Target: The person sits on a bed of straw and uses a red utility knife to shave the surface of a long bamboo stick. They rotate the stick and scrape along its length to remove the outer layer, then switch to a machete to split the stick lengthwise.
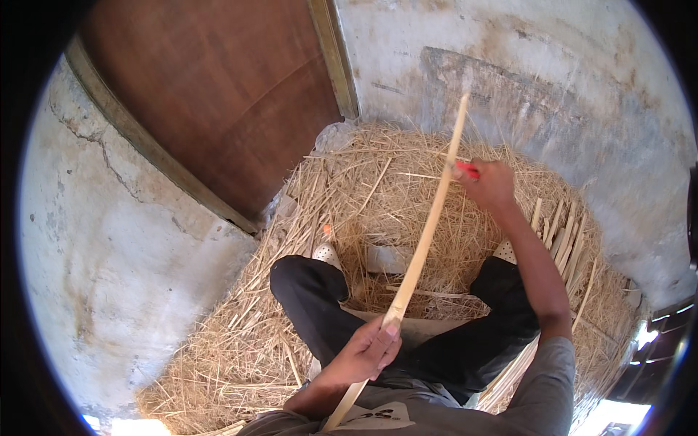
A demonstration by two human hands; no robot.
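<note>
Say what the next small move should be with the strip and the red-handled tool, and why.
Probably draw the red-handled tool down along the bamboo strip toward the body. The right hand holds it against the strip near the far end, the left hand has its grip on the near end, and shavings already cover the floor.

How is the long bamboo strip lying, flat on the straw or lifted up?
Lifted. The bamboo strip slants above the straw, held near its lower end by the left hand; the right hand is at it higher up with a red-handled tool.
</note>
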